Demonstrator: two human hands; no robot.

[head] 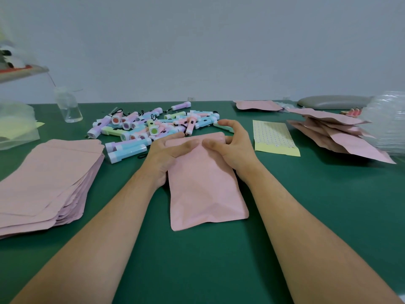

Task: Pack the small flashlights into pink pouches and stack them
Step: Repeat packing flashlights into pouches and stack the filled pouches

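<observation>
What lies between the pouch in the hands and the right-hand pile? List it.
Only a flat dotted sheet lies on the table between the pouch and the pile; carried above it, the pouch probably passes freely.

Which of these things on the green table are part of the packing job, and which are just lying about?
In the job: pink pouch held by left hand and right hand; flashlight pile; flat pouch stack; looser pouch heap.

Lying about: clear bottle; dotted yellow sheet; grey pad; clear plastic wrapping.
</observation>
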